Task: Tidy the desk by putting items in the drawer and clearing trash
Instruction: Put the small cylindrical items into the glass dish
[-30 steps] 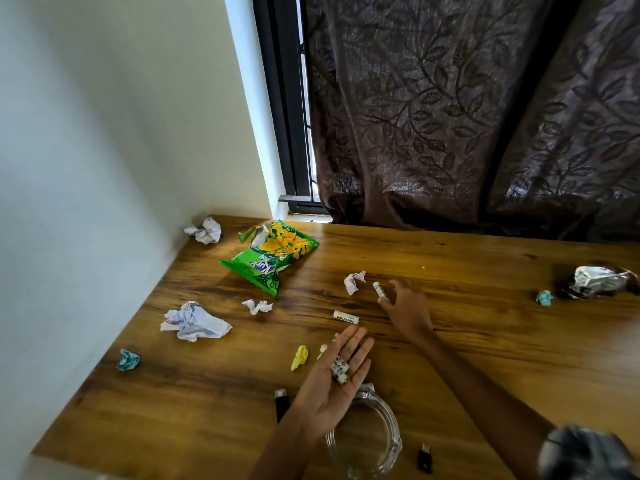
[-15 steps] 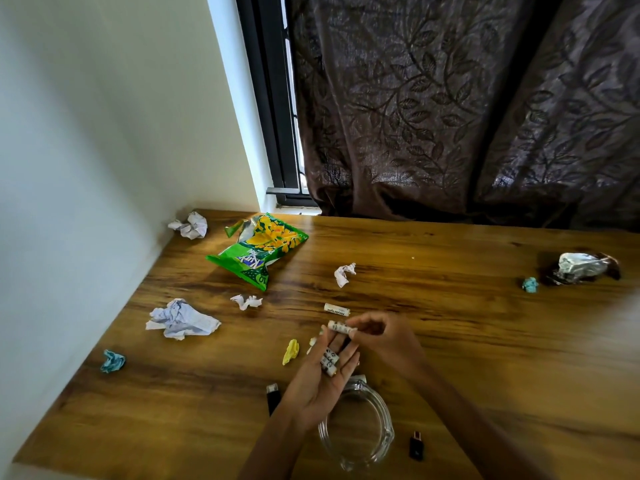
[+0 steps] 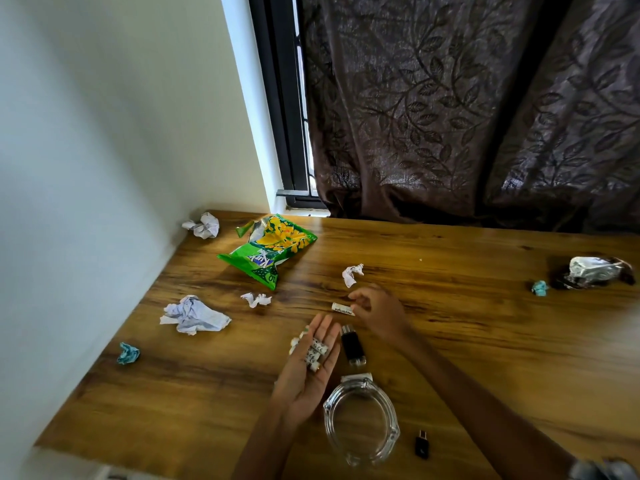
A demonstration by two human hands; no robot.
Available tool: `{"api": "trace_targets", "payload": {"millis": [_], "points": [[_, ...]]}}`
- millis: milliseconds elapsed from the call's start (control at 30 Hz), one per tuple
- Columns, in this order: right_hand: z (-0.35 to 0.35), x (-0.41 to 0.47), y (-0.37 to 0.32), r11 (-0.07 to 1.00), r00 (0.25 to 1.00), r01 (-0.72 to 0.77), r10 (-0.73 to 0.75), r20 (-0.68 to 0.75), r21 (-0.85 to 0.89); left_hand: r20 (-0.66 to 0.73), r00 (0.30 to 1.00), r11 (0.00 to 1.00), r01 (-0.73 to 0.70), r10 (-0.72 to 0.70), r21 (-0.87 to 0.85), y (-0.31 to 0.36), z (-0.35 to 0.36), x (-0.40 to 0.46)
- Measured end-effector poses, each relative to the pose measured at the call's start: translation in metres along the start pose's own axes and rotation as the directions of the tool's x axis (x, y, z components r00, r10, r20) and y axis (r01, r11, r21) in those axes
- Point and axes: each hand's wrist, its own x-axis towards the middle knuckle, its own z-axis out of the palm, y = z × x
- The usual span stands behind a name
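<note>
My left hand point(image 3: 313, 368) lies palm up above the wooden desk point(image 3: 485, 341), fingers straight, with several small white batteries point(image 3: 316, 353) resting on it. A little farther back, my right hand point(image 3: 379, 311) reaches to one more white battery point(image 3: 342, 309) lying on the desk. Its thumb and forefinger pinch that battery's right end. Trash is scattered around: a green snack bag point(image 3: 268, 249), crumpled white papers point(image 3: 194, 315) point(image 3: 204, 225) point(image 3: 352, 273) point(image 3: 256, 299), two teal wads point(image 3: 128, 353) point(image 3: 539, 288) and a foil wrapper point(image 3: 594, 271).
A black rectangular gadget point(image 3: 352, 344) lies just right of my left hand. A glass ashtray point(image 3: 360, 420) stands near the front edge, with a small black plug point(image 3: 421, 444) beside it. The wall borders the desk on the left, a dark curtain point(image 3: 467, 116) at the back.
My right hand brought a battery to my left palm, left it there, then reached back out to the white battery on the desk. My left hand stayed palm up.
</note>
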Motion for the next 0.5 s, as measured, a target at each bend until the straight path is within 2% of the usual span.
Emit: {"api": "trace_targets", "payload": {"millis": [133, 233, 267, 367, 433, 500], "points": [[0.024, 0.013, 0.015, 0.985, 0.998, 0.010, -0.001, 0.055, -0.169, -0.025, 1.000, 1.000, -0.008, 0.008, -0.006, 0.002, -0.004, -0.005], [0.024, 0.015, 0.013, 0.984, 0.998, -0.012, 0.023, 0.056, -0.178, -0.030, 0.999, 1.000, -0.016, 0.016, -0.009, 0.002, -0.004, -0.007], [0.022, 0.014, 0.011, 0.991, 0.997, -0.041, 0.048, 0.054, -0.130, -0.030, 0.999, 1.000, -0.017, 0.016, -0.009, 0.002, -0.005, -0.007], [0.010, -0.002, -0.003, 0.978, 0.989, -0.140, 0.131, 0.065, 0.153, -0.034, 0.999, 1.000, -0.010, 0.011, 0.009, 0.001, -0.006, -0.007], [0.002, -0.019, -0.015, 0.950, 0.985, -0.144, 0.112, 0.130, 0.278, -0.032, 0.999, 1.000, -0.007, 0.008, 0.022, -0.001, -0.005, -0.006], [-0.001, -0.036, -0.026, 0.940, 0.980, -0.122, 0.064, 0.188, 0.317, -0.028, 1.000, 1.000, -0.004, 0.004, -0.001, -0.004, -0.003, -0.006]]}}
